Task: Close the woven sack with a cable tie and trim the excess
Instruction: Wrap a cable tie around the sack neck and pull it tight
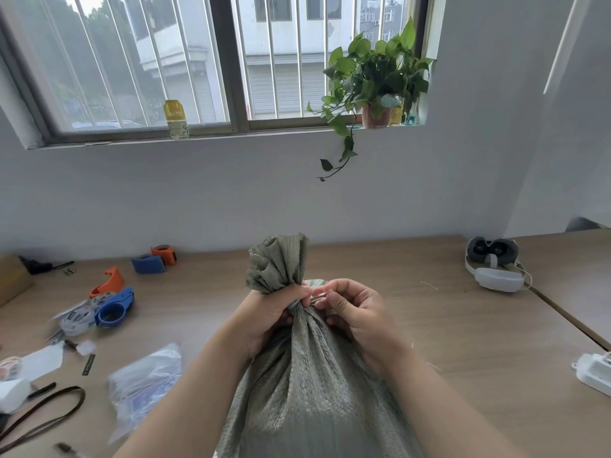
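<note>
Grey-green woven sack (307, 375), clear cable tie (318, 294)

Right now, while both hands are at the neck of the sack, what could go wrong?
Only the left hand grips the gathered neck of the woven sack; if it loosens, the folds may spread open. The right hand pinches a thin clear strip, likely the cable tie, so it could slip. Its lock is not visible.

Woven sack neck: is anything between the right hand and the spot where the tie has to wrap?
Nothing visible does. The left hand grips the gathered neck of the woven sack, and the right hand pinches what looks like the cable tie, a thin pale strip, right beside that neck.
</note>
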Tool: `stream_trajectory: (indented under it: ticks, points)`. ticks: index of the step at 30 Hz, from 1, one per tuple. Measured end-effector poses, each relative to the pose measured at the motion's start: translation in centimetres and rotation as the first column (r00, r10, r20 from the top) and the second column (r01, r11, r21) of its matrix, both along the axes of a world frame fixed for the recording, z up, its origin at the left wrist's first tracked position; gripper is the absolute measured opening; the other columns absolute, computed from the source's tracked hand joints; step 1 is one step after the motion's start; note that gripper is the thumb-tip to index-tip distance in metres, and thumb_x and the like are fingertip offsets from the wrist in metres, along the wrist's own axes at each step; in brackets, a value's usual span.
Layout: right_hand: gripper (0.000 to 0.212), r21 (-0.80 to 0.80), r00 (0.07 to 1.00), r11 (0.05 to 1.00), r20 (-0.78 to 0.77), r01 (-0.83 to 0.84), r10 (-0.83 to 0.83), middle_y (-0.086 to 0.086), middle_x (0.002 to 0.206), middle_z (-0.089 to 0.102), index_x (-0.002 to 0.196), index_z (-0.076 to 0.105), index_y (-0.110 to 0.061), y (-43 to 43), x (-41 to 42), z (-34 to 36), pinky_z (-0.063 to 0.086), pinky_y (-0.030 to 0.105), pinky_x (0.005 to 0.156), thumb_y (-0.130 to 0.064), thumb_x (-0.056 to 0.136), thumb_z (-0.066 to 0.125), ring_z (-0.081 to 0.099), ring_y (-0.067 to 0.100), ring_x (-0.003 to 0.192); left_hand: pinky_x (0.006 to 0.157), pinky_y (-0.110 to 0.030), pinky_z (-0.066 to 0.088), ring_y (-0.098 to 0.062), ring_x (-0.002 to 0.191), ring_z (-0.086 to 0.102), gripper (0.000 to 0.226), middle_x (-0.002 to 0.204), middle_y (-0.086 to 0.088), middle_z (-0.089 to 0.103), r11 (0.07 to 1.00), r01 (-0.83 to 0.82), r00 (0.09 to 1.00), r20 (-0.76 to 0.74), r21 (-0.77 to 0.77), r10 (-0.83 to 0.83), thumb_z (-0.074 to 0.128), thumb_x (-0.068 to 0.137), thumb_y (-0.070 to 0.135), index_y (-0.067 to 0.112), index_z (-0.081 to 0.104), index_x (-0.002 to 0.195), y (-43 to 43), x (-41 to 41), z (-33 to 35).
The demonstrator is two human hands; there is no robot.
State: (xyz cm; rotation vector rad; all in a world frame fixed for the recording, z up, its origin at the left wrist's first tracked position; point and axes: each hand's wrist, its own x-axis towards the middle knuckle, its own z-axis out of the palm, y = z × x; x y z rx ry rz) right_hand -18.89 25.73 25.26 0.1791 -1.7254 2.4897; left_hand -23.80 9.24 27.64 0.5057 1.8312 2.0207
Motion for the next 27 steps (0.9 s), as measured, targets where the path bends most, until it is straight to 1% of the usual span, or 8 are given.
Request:
stream_trajectory:
  ticks: [3,6,8,12,15,18,23,27]
  points:
    - [0.007,-0.022,1.000,1.000,-0.002,-0.005,0.005,0.010,0.084,0.074,0.087,0.076,-0.010,-0.07,0.06,-0.05,0.051,0.022,0.064,-0.009,0.084,0.069,0.064,0.014,0.073,0.058,-0.030,0.041,-0.018,0.061,0.054,0.018,0.068,-0.007,0.057,1.000,-0.014,1.000,0.015,-0.021,0.014,0.072,0.072,0.025,0.013,0.062,0.063,-0.01,-0.25,-0.28]
    - [0.008,-0.032,1.000,0.999,-0.007,0.007,-0.007,0.007,0.071,0.069,0.084,0.077,-0.012,-0.20,-0.06,-0.16,0.049,0.021,0.060,-0.012,0.077,0.073,0.058,0.014,0.065,0.054,-0.028,0.040,-0.016,0.056,0.053,0.015,0.062,-0.003,0.058,0.999,-0.025,1.000,0.008,-0.048,0.025,0.072,0.071,0.021,0.014,0.062,0.061,0.09,-0.27,-0.40]
    - [0.007,-0.027,1.000,1.000,-0.016,0.015,-0.016,0.005,0.066,0.067,0.081,0.078,-0.015,-0.33,-0.13,-0.22,0.047,0.020,0.057,-0.011,0.076,0.074,0.056,0.013,0.061,0.056,-0.028,0.041,-0.016,0.057,0.054,0.014,0.062,-0.002,0.059,0.998,-0.019,1.000,0.004,-0.055,0.020,0.073,0.068,0.020,0.014,0.062,0.061,0.16,-0.23,-0.44]
    - [0.006,-0.025,0.999,1.000,-0.033,0.015,-0.016,0.002,0.063,0.070,0.078,0.077,-0.015,-0.60,-0.13,-0.19,0.047,0.018,0.055,-0.011,0.074,0.074,0.057,0.009,0.057,0.067,-0.036,0.040,-0.024,0.067,0.055,0.017,0.068,-0.007,0.062,0.997,-0.044,0.999,0.007,-0.062,0.044,0.076,0.059,0.027,0.014,0.065,0.063,0.15,-0.38,-0.59]
    - [0.006,-0.015,0.999,1.000,-0.036,0.019,-0.020,0.003,0.065,0.068,0.079,0.076,-0.015,-0.58,-0.13,-0.22,0.048,0.018,0.056,-0.012,0.075,0.074,0.057,0.010,0.060,0.063,-0.033,0.040,-0.021,0.063,0.056,0.018,0.066,-0.006,0.062,0.997,-0.051,0.999,0.011,-0.066,0.052,0.076,0.057,0.027,0.014,0.065,0.063,0.23,-0.41,-0.57]
    - [0.004,0.007,0.999,1.000,-0.048,0.009,-0.009,0.002,0.065,0.069,0.081,0.074,-0.014,-0.60,-0.05,-0.13,0.047,0.018,0.057,-0.012,0.079,0.072,0.057,0.010,0.061,0.065,-0.035,0.038,-0.020,0.062,0.055,0.016,0.064,-0.004,0.062,0.996,-0.056,0.998,0.004,-0.068,0.057,0.074,0.057,0.027,0.015,0.065,0.061,0.29,-0.39,-0.64]
    - [0.013,0.075,0.998,0.997,-0.067,0.018,-0.013,-0.003,0.063,0.069,0.084,0.069,-0.010,-0.67,0.19,0.21,0.047,0.017,0.057,0.000,0.090,0.063,0.058,0.007,0.060,0.059,-0.030,0.039,-0.016,0.056,0.054,0.013,0.060,-0.003,0.059,0.996,-0.067,0.998,0.007,-0.058,0.068,0.071,0.064,0.017,0.017,0.062,0.055,0.51,-0.29,-0.56]
    - [0.014,0.114,0.997,0.993,-0.075,0.030,-0.021,-0.004,0.063,0.069,0.087,0.069,-0.009,-0.69,0.19,0.34,0.047,0.017,0.057,0.002,0.091,0.062,0.058,0.006,0.059,0.063,-0.034,0.038,-0.018,0.059,0.055,0.015,0.062,-0.003,0.060,0.994,-0.070,0.998,-0.002,-0.079,0.070,0.074,0.058,0.026,0.018,0.063,0.055,0.36,-0.43,-0.70]
